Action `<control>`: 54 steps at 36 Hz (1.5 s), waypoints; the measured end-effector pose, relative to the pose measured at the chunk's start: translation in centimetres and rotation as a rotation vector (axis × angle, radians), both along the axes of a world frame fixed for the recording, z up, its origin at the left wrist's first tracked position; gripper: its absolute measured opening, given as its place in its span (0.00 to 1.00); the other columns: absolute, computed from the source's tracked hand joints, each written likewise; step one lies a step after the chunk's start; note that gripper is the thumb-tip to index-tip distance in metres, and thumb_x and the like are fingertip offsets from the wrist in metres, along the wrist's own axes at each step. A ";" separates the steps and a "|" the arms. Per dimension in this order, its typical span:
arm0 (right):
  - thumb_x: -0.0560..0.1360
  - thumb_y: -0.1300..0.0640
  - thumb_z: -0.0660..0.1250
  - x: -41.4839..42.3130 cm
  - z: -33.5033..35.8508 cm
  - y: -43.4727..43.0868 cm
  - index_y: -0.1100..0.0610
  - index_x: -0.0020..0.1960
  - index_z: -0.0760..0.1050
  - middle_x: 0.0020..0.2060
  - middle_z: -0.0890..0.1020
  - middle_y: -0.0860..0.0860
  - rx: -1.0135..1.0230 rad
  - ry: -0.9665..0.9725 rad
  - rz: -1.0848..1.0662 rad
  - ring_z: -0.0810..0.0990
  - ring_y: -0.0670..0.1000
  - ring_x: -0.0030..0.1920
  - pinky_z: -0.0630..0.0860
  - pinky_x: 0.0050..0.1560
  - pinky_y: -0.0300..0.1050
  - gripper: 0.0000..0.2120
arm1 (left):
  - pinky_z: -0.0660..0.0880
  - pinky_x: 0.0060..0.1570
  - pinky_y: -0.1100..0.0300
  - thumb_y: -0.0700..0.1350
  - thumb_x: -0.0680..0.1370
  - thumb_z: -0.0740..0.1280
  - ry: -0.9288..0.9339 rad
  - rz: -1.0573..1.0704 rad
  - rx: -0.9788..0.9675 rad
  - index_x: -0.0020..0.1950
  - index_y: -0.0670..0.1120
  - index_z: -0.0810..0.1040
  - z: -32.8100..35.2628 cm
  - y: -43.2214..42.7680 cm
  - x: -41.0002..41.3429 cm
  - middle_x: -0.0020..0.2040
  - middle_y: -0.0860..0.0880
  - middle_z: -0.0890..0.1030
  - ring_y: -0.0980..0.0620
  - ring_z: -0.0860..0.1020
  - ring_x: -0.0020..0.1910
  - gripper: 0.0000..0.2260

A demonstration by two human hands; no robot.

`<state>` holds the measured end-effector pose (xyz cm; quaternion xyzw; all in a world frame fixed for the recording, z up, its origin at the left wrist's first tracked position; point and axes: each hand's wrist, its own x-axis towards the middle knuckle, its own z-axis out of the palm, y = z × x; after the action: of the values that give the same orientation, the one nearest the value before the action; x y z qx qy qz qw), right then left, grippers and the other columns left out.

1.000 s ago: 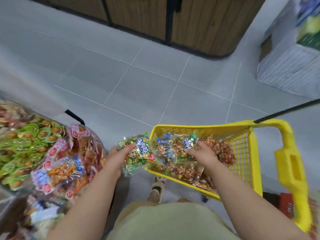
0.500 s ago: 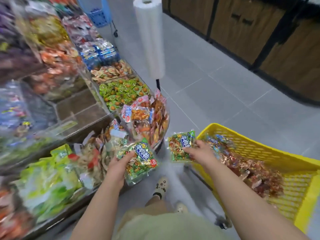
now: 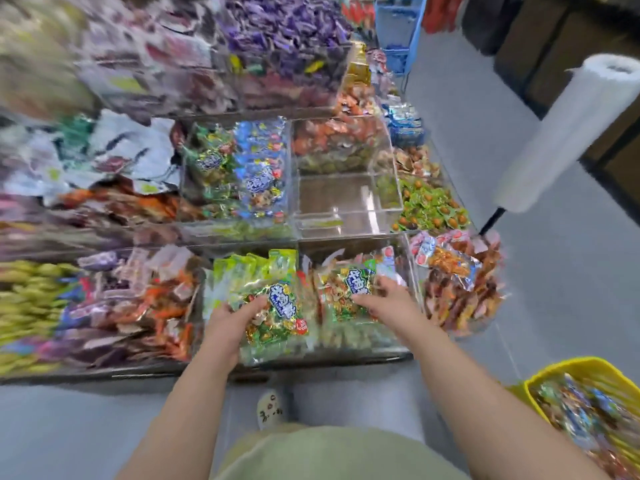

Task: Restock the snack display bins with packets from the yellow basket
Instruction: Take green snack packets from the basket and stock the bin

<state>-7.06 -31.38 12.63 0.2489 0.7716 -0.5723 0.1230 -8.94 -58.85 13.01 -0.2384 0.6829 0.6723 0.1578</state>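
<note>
My left hand [image 3: 230, 318] grips a green snack packet with a blue label [image 3: 277, 315] over the front row of clear display bins. My right hand [image 3: 388, 299] holds a second green packet [image 3: 349, 289] just above a front clear bin [image 3: 412, 271]. Behind them, a middle-row bin [image 3: 239, 171] holds matching green and blue packets. Beside it a clear bin [image 3: 346, 202] shows its bare bottom. The yellow basket [image 3: 585, 367] stands at the lower right with several packets inside.
Display bins of assorted snacks fill the left and top of the view, blurred. A white roll of plastic bags [image 3: 568, 133] on a black pole stands right of the bins. A blue cart [image 3: 398, 26] sits far back. Grey floor tiles lie between bins and basket.
I have turned left from the basket to face the bins. Both hands, each with its packet, moved from beside the basket to over the front bins.
</note>
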 end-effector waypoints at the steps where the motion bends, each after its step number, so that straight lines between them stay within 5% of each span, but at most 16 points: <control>1: 0.67 0.48 0.76 -1.3 0.2 -1.6 0.54 0.72 0.65 0.67 0.71 0.53 0.009 0.010 0.014 0.76 0.52 0.58 0.78 0.47 0.42 0.37 | 0.68 0.67 0.43 0.66 0.45 0.81 0.008 0.005 -0.006 0.74 0.41 0.64 0.2 -1.6 -1.0 0.70 0.40 0.72 0.42 0.72 0.67 0.63; 3: 0.68 0.47 0.75 -3.6 0.5 -4.5 0.54 0.71 0.66 0.68 0.71 0.52 0.028 0.023 0.036 0.75 0.51 0.58 0.80 0.43 0.44 0.36 | 0.70 0.64 0.40 0.66 0.44 0.81 0.023 0.004 -0.027 0.72 0.44 0.67 0.9 -4.6 -2.9 0.69 0.41 0.73 0.41 0.74 0.65 0.61; 5: 0.68 0.46 0.75 -6.0 0.7 -7.6 0.54 0.71 0.66 0.68 0.71 0.52 0.054 0.032 0.050 0.74 0.53 0.61 0.77 0.55 0.54 0.36 | 0.70 0.64 0.41 0.66 0.44 0.81 0.045 0.002 -0.056 0.71 0.46 0.69 1.9 -7.5 -4.9 0.68 0.45 0.74 0.43 0.75 0.62 0.58; 7: 0.68 0.47 0.75 -8.3 0.9 -10.2 0.54 0.70 0.66 0.67 0.72 0.53 0.064 0.044 0.074 0.73 0.52 0.60 0.73 0.60 0.50 0.34 | 0.69 0.65 0.41 0.67 0.43 0.80 0.046 0.014 -0.062 0.74 0.47 0.65 3.0 -10.0 -6.8 0.68 0.45 0.72 0.43 0.73 0.63 0.62; 15: 0.71 0.46 0.72 -16.1 4.0 -16.6 0.55 0.65 0.70 0.54 0.77 0.51 0.057 0.092 0.176 0.78 0.47 0.48 0.73 0.46 0.41 0.27 | 0.70 0.62 0.35 0.70 0.39 0.77 0.082 0.013 -0.098 0.70 0.46 0.69 6.0 -17.2 -13.7 0.67 0.37 0.74 0.34 0.73 0.64 0.62; 20: 0.70 0.48 0.74 -23.0 6.8 -18.1 0.51 0.49 0.70 0.40 0.73 0.47 0.247 0.187 0.309 0.72 0.44 0.37 0.70 0.34 0.34 0.15 | 0.73 0.54 0.47 0.62 0.56 0.78 0.109 0.015 -0.076 0.66 0.48 0.71 6.6 -19.3 -17.0 0.54 0.48 0.79 0.46 0.76 0.52 0.42; 26: 0.70 0.47 0.73 -31.5 10.5 -20.3 0.53 0.65 0.72 0.58 0.76 0.49 0.635 0.287 0.617 0.74 0.50 0.53 0.68 0.50 0.41 0.26 | 0.70 0.62 0.45 0.63 0.52 0.76 0.122 -0.029 -0.060 0.74 0.47 0.63 7.6 -19.7 -19.5 0.66 0.45 0.72 0.45 0.72 0.62 0.54; 28: 0.71 0.48 0.72 -33.8 10.8 -21.4 0.52 0.66 0.71 0.61 0.77 0.51 0.733 0.298 0.702 0.76 0.51 0.56 0.72 0.53 0.43 0.26 | 0.74 0.48 0.55 0.63 0.51 0.77 0.148 -0.075 -0.056 0.59 0.55 0.76 7.9 -20.0 -20.3 0.54 0.55 0.82 0.53 0.78 0.51 0.37; 31: 0.72 0.46 0.70 -36.8 10.2 -23.0 0.52 0.66 0.70 0.62 0.77 0.54 0.955 0.290 0.834 0.75 0.56 0.60 0.74 0.57 0.49 0.25 | 0.67 0.33 0.65 0.55 0.63 0.78 0.183 -0.106 -0.060 0.42 0.61 0.71 8.1 -20.5 -21.5 0.31 0.71 0.78 0.70 0.79 0.35 0.17; 36: 0.74 0.47 0.68 -39.4 8.3 -24.7 0.51 0.66 0.70 0.70 0.66 0.56 1.292 0.368 1.058 0.62 0.58 0.70 0.59 0.70 0.55 0.23 | 0.70 0.38 0.69 0.53 0.64 0.77 0.190 -0.074 -0.072 0.56 0.58 0.70 8.4 -20.6 -22.6 0.32 0.70 0.74 0.70 0.75 0.32 0.25; 38: 0.75 0.50 0.67 -40.0 7.5 -24.6 0.52 0.66 0.69 0.75 0.56 0.55 1.302 0.375 1.078 0.54 0.58 0.74 0.53 0.72 0.57 0.21 | 0.70 0.47 0.65 0.56 0.60 0.77 0.185 -0.092 -0.043 0.66 0.54 0.69 8.2 -20.9 -22.8 0.37 0.69 0.74 0.68 0.74 0.36 0.36; 40: 0.77 0.54 0.64 -40.3 6.5 -24.5 0.54 0.69 0.65 0.76 0.53 0.55 1.297 0.351 1.115 0.52 0.58 0.75 0.52 0.72 0.57 0.22 | 0.68 0.50 0.61 0.60 0.57 0.76 0.182 -0.124 -0.062 0.59 0.59 0.69 7.8 -21.1 -22.8 0.43 0.69 0.71 0.68 0.71 0.42 0.33; 42: 0.76 0.53 0.62 -40.0 5.6 -24.7 0.57 0.72 0.59 0.76 0.54 0.56 1.295 0.342 1.119 0.54 0.57 0.75 0.50 0.73 0.56 0.27 | 0.70 0.46 0.62 0.61 0.56 0.76 0.160 -0.155 -0.057 0.48 0.61 0.72 7.6 -21.2 -22.9 0.43 0.70 0.72 0.68 0.73 0.43 0.25; 46: 0.73 0.36 0.61 -38.9 3.5 -25.2 0.51 0.77 0.43 0.75 0.54 0.56 1.356 0.376 1.091 0.52 0.59 0.75 0.44 0.72 0.62 0.42 | 0.68 0.41 0.65 0.59 0.57 0.76 0.179 -0.204 -0.020 0.48 0.63 0.74 7.4 -20.9 -23.0 0.39 0.75 0.78 0.78 0.75 0.39 0.22; 50: 0.78 0.42 0.56 -39.3 2.6 -25.6 0.46 0.76 0.37 0.72 0.61 0.55 1.367 0.414 0.939 0.58 0.57 0.72 0.47 0.72 0.61 0.36 | 0.73 0.38 0.72 0.56 0.59 0.76 0.195 -0.255 0.010 0.48 0.61 0.81 7.2 -20.5 -23.2 0.47 0.65 0.83 0.68 0.81 0.44 0.18; 54: 0.79 0.42 0.54 -41.0 2.6 -25.2 0.52 0.77 0.38 0.72 0.62 0.53 1.316 0.422 0.754 0.60 0.55 0.71 0.51 0.72 0.57 0.35 | 0.71 0.31 0.76 0.45 0.69 0.76 0.231 -0.248 0.035 0.46 0.62 0.74 6.9 -20.5 -23.2 0.36 0.75 0.78 0.77 0.76 0.36 0.15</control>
<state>-48.10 -56.60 15.23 -0.1220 0.9913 0.0472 -0.0129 -32.11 -79.34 19.93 -0.0708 0.7089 0.6824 0.1640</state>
